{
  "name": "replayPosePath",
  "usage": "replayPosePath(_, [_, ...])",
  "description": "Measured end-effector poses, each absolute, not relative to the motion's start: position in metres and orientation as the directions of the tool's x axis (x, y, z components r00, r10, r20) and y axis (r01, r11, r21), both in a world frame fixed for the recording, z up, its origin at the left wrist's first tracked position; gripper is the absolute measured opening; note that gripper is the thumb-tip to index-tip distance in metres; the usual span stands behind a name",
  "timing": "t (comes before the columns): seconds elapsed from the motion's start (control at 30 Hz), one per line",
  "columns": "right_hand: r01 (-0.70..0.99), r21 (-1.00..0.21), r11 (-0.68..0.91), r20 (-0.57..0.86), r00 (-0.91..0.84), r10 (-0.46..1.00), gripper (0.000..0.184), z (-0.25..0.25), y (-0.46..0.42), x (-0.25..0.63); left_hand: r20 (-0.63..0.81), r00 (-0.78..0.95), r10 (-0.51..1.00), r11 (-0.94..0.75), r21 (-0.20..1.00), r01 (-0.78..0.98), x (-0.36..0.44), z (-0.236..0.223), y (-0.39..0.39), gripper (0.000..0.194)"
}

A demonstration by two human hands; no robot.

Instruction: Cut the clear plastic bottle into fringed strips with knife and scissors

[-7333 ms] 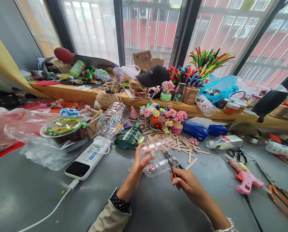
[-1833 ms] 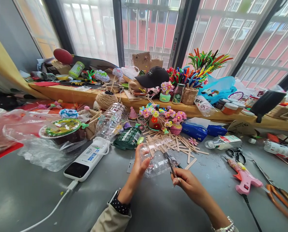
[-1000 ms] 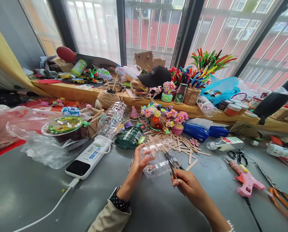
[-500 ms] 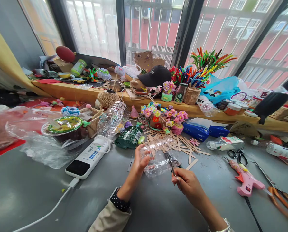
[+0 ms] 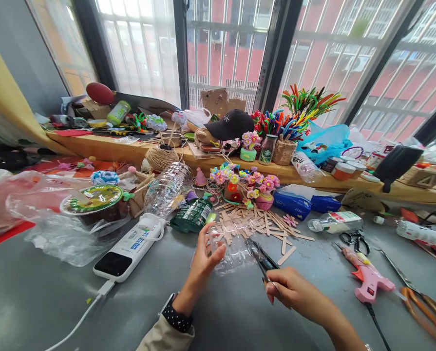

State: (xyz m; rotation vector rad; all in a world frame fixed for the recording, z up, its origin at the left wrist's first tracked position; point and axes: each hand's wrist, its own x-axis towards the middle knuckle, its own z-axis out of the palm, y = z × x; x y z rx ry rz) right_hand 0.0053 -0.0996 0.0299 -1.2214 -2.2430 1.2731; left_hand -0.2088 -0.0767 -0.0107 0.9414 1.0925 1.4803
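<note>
Between my hands is a clear, ribbed piece of plastic bottle (image 5: pixel 234 251), lying on its side just above the table. My left hand (image 5: pixel 205 253) grips its left end, with the thumb along the near side and fingers behind. In my right hand (image 5: pixel 289 288) is a pair of scissors (image 5: pixel 263 261), their blades parted at the right edge of the plastic. The fingers cover most of the scissor handles. Wooden craft sticks (image 5: pixel 272 226) lie scattered just behind the plastic, and a dark green piece of cut bottle (image 5: pixel 190 214) rests to its left.
On the right lie a pink glue gun (image 5: pixel 371 275), large scissors (image 5: pixel 418 297), small black-handled scissors (image 5: pixel 356 240) and a clear bottle (image 5: pixel 336 223). A white power bank (image 5: pixel 130 248) with a cable sits left. Behind are craft flowers (image 5: pixel 267 183), twine (image 5: pixel 161 158) and a cluttered ledge (image 5: pixel 218 164).
The scissor blades have opened wider, and my right hand has moved slightly right and down. My left hand still holds the plastic. The whole view has shifted a little.
</note>
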Motion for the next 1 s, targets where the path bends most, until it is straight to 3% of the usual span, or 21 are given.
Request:
replayPosePath(0.1, [0.541, -0.841, 0.025, -0.401, -0.652, 0.644, 0.038, 0.037, -0.106, 0.013, -0.056, -0.25, 0.967, -0.053, 0.912, -0.406, -0.214, -0.006, -0.074, 0.086])
replayPosePath(0.17, [0.514, -0.852, -0.097, -0.473, -0.679, 0.561, 0.039, 0.038, -0.107, 0.015, -0.063, -0.282, 0.958, -0.088, 0.865, -0.493, -0.216, 0.0, -0.077, 0.075])
replayPosePath(0.27, [0.312, -0.938, -0.154, -0.328, -0.648, 0.688, 0.047, 0.031, -0.103, 0.01, -0.08, -0.144, 0.986, -0.031, 0.767, -0.641, -0.212, 0.007, -0.085, 0.071])
replayPosePath(0.4, [0.026, -0.996, -0.088, -0.091, -0.368, 0.926, 0.052, 0.021, -0.097, -0.006, -0.173, 0.011, 0.985, 0.125, 0.664, -0.737, -0.201, 0.006, -0.091, 0.076])
replayPosePath(0.53, [-0.092, -0.994, -0.065, -0.055, -0.105, 0.993, 0.07, 0.016, -0.098, -0.022, -0.18, 0.063, 0.982, 0.168, 0.653, -0.738, -0.191, -0.001, -0.092, 0.076])
replayPosePath(0.7, [-0.193, -0.981, 0.008, -0.003, 0.057, 0.998, 0.085, 0.018, -0.096, -0.03, -0.17, 0.099, 0.98, 0.19, 0.681, -0.707, -0.184, -0.011, -0.093, 0.079])
replayPosePath(1.0, [-0.203, -0.979, -0.008, -0.031, 0.108, 0.994, 0.077, 0.026, -0.093, -0.032, -0.137, 0.156, 0.978, 0.206, 0.722, -0.66, -0.183, -0.028, -0.088, 0.08])
